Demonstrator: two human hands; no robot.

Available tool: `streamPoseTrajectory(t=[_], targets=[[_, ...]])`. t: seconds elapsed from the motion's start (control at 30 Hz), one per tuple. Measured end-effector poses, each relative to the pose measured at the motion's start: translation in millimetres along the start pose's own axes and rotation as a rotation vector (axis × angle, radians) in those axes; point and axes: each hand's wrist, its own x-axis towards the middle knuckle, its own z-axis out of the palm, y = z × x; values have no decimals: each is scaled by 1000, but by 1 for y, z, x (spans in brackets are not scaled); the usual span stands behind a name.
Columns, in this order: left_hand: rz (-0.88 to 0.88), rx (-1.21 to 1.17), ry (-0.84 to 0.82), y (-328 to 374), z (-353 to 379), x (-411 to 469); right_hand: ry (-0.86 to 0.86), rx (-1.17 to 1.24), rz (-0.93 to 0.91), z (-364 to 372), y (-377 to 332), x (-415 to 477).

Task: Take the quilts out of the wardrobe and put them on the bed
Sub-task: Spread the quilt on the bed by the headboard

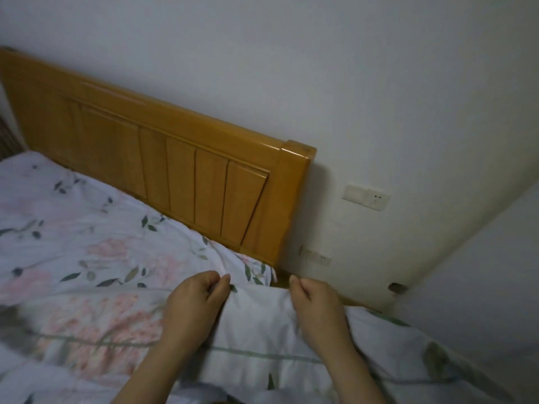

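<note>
A white quilt [87, 243] printed with pink flowers and green leaves lies spread over the bed, reaching up to the wooden headboard [180, 170]. My left hand [195, 298] pinches the quilt's top edge near the bed's right corner. My right hand [315, 301] grips the same edge a little further right, at the corner. Between the two hands the fabric bunches into a fold. The wardrobe is out of view.
A white wall stands behind the headboard, with a switch and socket plate [366, 197] and a lower socket [319, 258] to the right. A second white wall [481, 287] closes in on the right. A brown patterned item [8, 138] shows at the far left edge.
</note>
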Motion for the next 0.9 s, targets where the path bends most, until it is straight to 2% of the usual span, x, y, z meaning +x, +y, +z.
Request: streamPoseTrajectory(t=[0.27,0.5,0.9], targets=[[-182,81,109,-4,22,31,-207,54,-162,19,0,91],[-335,139,192,-47,15,59,-373,30,-264,73,-27,145],[-453,179,211,-119,16,116,-501,-72,-267,144,-58,202]])
